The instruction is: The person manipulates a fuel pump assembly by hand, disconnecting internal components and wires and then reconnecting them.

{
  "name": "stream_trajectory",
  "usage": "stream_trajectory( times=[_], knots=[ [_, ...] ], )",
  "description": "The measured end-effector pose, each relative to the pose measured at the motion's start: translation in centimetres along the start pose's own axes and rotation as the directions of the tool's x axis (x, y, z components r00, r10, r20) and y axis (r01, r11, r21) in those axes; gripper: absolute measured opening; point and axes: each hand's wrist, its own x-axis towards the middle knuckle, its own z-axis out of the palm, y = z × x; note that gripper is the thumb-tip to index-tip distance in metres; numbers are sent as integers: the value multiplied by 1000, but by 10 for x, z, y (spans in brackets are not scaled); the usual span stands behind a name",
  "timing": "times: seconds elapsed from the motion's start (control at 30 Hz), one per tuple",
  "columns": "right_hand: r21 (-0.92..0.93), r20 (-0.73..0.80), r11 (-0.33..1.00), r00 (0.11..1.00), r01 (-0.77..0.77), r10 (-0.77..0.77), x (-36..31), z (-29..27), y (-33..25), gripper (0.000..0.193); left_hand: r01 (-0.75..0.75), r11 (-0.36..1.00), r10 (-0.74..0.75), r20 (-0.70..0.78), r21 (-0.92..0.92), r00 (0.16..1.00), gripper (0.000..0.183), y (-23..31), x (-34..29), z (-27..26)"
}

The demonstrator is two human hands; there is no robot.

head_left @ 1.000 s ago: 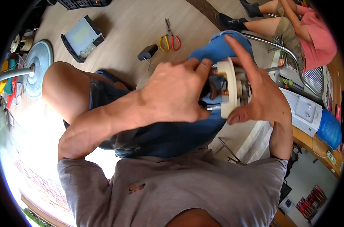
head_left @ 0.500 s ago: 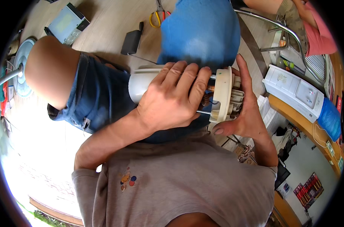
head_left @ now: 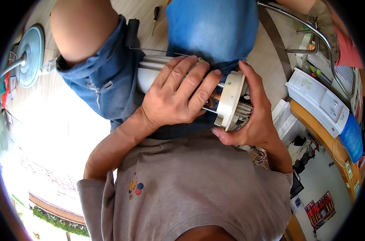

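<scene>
Two hands grip a white plastic cylindrical pump unit (head_left: pixel 214 94) lying across the person's lap. Left hand (head_left: pixel 178 98) wraps its fingers closed over the body; right hand (head_left: pixel 256 120) cups the round white flange end. A black-handled screwdriver (head_left: pixel 154 17) lies on the wooden floor (head_left: pixel 66 76) beyond the knees.

Grey short-sleeved T-shirt (head_left: pixel 198 188) with small colourful print, rolled denim shorts (head_left: pixel 106 84).
</scene>
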Motion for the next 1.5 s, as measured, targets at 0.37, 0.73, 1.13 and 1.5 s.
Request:
stream_trajectory(
  times=[0.37,0.73,1.13,1.5],
  knots=[
    [77,-19,993,995,-95,96,-5,-10,-6,112,69,984,-67,16,-163,998,65,-1,7,-2],
    [219,-134,950,958,-221,254,-19,7,-21,114,131,959,-125,40,-253,991,78,-2,3,2],
    [135,-101,961,962,-240,255,-22,-6,-23,110,112,952,-106,37,-284,994,76,1,3,1],
    [166,-72,966,974,-200,214,-17,-9,-24,111,167,936,-163,41,-308,986,86,-1,0,0]
  ],
)
